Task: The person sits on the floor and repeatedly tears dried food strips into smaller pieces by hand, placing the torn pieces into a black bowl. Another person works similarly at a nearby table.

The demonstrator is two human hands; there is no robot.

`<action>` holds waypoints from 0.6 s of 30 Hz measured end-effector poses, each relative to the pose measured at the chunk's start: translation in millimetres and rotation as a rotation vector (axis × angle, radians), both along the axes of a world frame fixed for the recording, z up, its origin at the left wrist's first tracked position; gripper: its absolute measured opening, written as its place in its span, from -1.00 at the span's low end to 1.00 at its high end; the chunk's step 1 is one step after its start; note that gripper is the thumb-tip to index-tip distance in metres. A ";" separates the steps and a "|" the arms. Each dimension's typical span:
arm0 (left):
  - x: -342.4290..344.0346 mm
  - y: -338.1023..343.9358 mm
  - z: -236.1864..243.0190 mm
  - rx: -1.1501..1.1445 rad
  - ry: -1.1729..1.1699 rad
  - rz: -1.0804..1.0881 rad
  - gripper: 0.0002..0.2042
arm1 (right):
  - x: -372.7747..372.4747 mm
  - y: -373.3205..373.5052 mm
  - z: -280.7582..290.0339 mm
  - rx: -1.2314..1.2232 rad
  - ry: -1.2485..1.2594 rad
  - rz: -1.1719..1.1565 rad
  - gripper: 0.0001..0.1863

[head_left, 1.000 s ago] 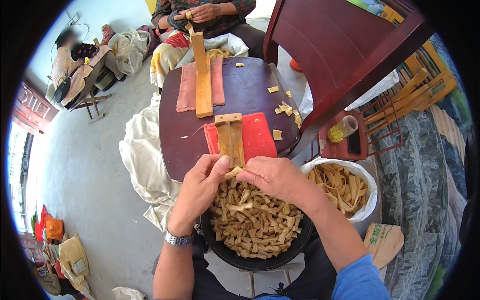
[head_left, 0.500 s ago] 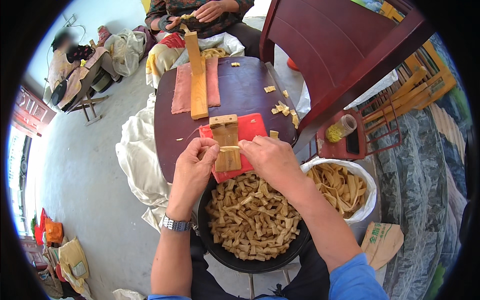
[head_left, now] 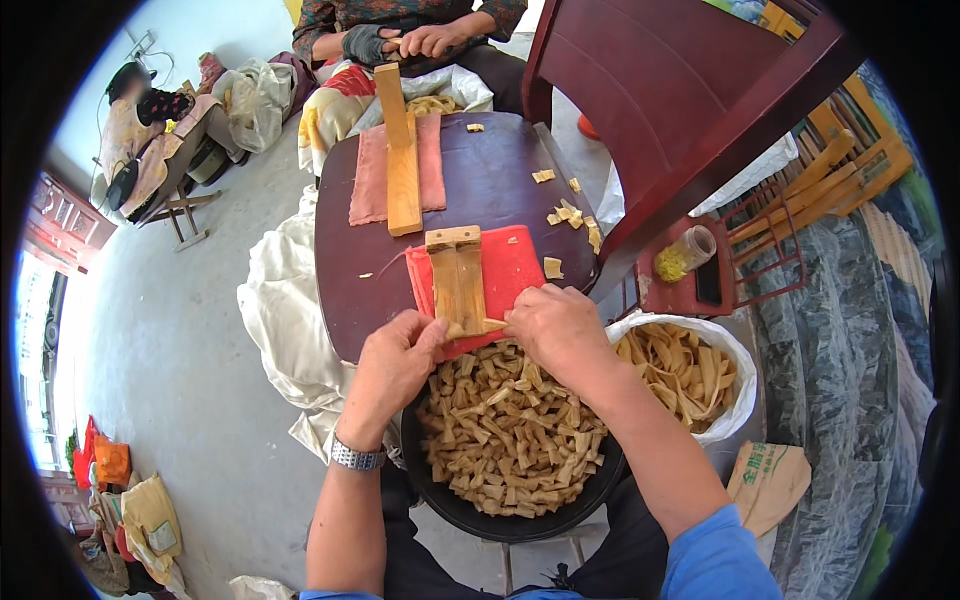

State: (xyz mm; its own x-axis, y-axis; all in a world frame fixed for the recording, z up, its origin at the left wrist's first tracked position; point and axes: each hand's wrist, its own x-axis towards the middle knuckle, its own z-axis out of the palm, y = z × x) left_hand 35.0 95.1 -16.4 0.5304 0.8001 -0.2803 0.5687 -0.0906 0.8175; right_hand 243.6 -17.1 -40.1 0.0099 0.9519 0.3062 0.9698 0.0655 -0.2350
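Pinching strip [head_left: 478, 326] between fingers [head_left: 438, 330] (both hands).

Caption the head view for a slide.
Both hands pinch a tan strip at a wooden block on red cloth.

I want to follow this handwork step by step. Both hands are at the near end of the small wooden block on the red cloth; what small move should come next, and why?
Probably draw the thin tan strip off the small wooden block and drop it into the round black basin. The left hand and right hand pinch at the strip right at the block's near end, and the basin just below them is already heaped with similar cut pieces.
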 end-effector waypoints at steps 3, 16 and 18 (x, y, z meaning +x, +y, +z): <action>-5.9 -18.5 9.3 -0.170 -0.077 -0.021 -0.44 | -6.5 -4.7 17.7 0.107 0.154 0.090 -0.86; 2.3 -59.0 56.3 -1.114 -0.715 0.141 -0.65 | -78.5 -37.1 77.5 0.348 0.326 0.618 -0.74; -4.6 -54.3 45.5 -1.094 -0.898 0.023 -0.72 | -88.7 -44.5 71.4 0.339 0.309 0.686 -0.76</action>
